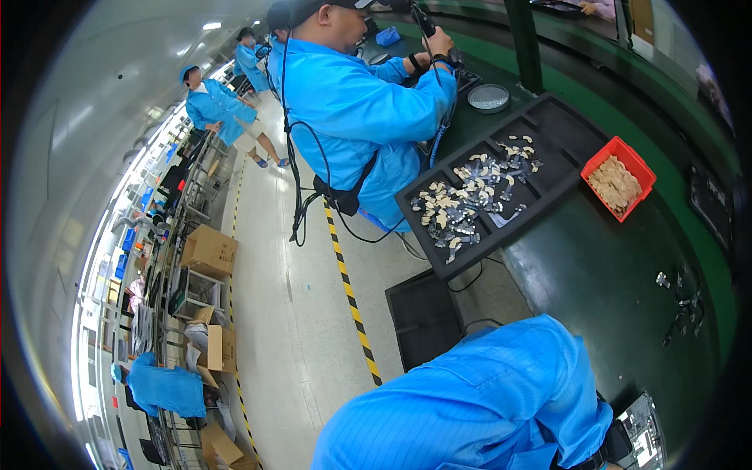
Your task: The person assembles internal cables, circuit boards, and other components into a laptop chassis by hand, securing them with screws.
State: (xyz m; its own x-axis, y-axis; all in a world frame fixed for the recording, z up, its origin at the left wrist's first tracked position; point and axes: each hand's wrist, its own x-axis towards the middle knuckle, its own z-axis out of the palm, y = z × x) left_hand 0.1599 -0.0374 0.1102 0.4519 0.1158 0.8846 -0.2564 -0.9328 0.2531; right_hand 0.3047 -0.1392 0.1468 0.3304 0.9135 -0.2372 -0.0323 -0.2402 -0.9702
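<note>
My left arm, in a blue striped sleeve [478,392], reaches across the lower edge to the right. A dark band [589,462] circles its wrist. Only a sliver at the wrist shows beyond the cuff, so my left hand's fingers are cut off by the frame. Nearest to it, on the green bench, lies an opened device with a bare circuit board [644,439], partly out of the picture. My right hand is out of view.
A black divided tray [560,129] holds many small cream and dark parts, overhanging the bench [564,266]. Beside it stand a red bin [647,174] of tan pieces and a round dish [488,98]. Dark cables [689,301] lie rightward. A co-worker [352,102] works ahead.
</note>
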